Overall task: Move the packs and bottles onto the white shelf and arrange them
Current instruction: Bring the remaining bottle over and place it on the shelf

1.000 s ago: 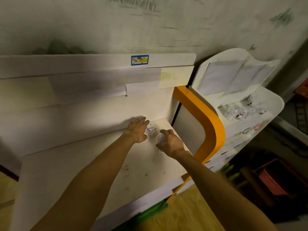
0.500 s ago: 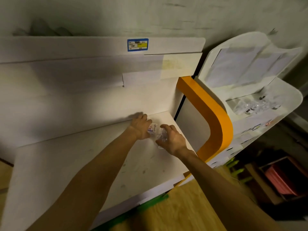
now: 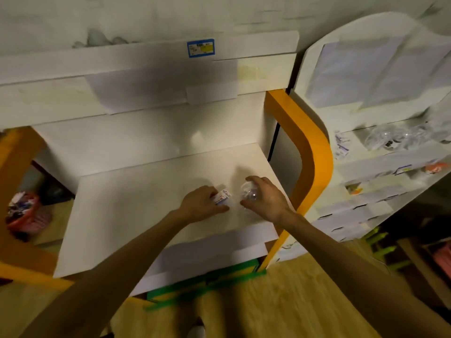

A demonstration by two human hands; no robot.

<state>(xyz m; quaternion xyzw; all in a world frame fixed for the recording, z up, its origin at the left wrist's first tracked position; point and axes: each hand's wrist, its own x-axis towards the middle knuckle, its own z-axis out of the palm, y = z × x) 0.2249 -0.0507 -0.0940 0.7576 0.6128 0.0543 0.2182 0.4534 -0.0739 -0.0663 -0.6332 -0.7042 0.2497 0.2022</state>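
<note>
The white shelf [image 3: 136, 215] lies bare from 9 o'clock across to the middle. At 3 o'clock the orange side post [image 3: 310, 152] walls it in; at 12 o'clock the back panel [image 3: 146, 140] closes it, the upper ledge [image 3: 122, 67] above.

Both arms outstretched, left hand [image 3: 201, 206] and right hand [image 3: 266, 200] curled.

A shop: white display shelf [image 3: 146, 215] with price label [image 3: 200, 48], stocked neighbouring rack [image 3: 380, 167]

pack [image 3: 222, 196] on shelf [image 3: 136, 215] | bottle [image 3: 249, 193] just right of pack
</note>
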